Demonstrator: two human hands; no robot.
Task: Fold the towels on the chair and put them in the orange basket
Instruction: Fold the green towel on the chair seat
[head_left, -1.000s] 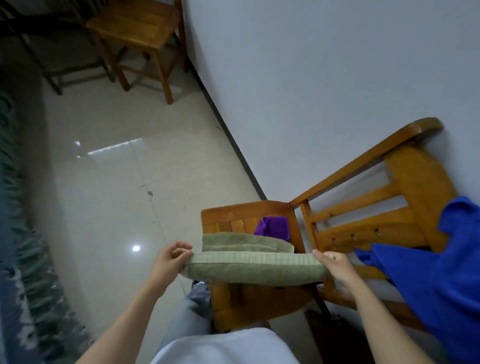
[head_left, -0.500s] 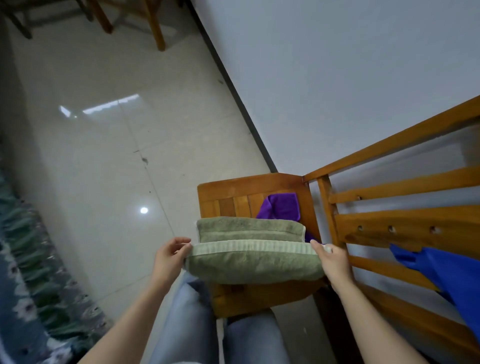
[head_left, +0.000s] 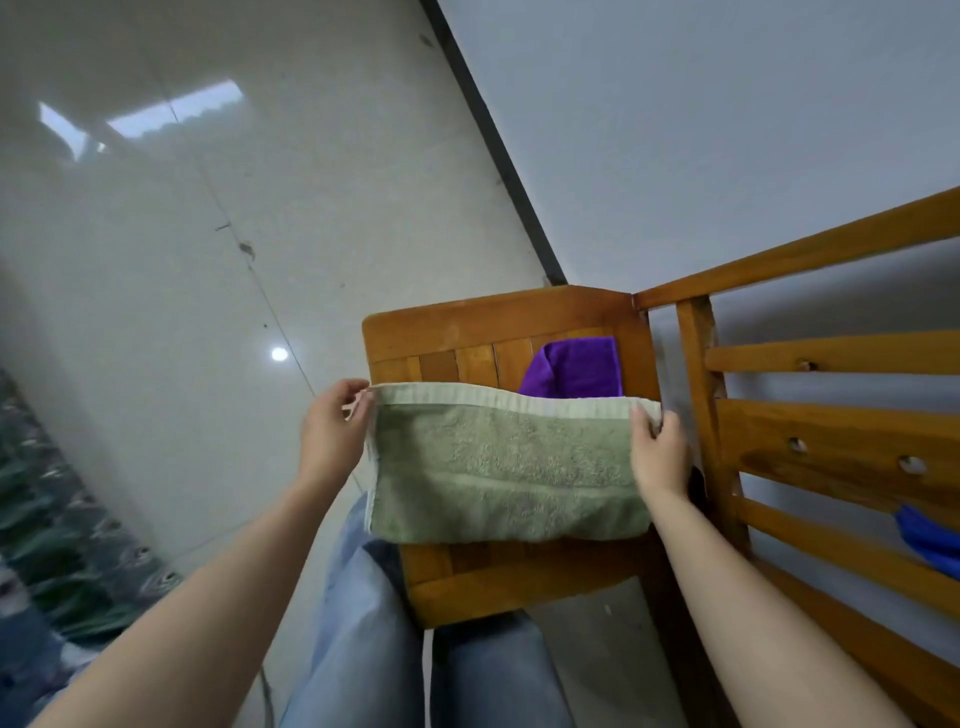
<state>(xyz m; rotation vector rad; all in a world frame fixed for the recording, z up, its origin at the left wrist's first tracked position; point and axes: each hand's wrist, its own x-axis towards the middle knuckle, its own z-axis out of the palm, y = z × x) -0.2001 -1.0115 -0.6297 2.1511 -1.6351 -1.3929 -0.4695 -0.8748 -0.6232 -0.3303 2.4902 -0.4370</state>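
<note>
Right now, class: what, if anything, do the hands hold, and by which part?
The green towel: left hand and right hand each pinch an upper corner.

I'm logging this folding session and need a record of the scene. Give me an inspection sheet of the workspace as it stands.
Surface: slatted wooden chair seat, partly covered.
Job's things: folded green terry towel on seat; purple cloth behind it; blue cloth at right edge; orange basket not in view.
Clutter: nothing seen.
Grippers: left hand and right hand pinch the towel's top corners.
Cables: nothing seen.
Surroundings: glossy tiled floor, pale wall.
</note>
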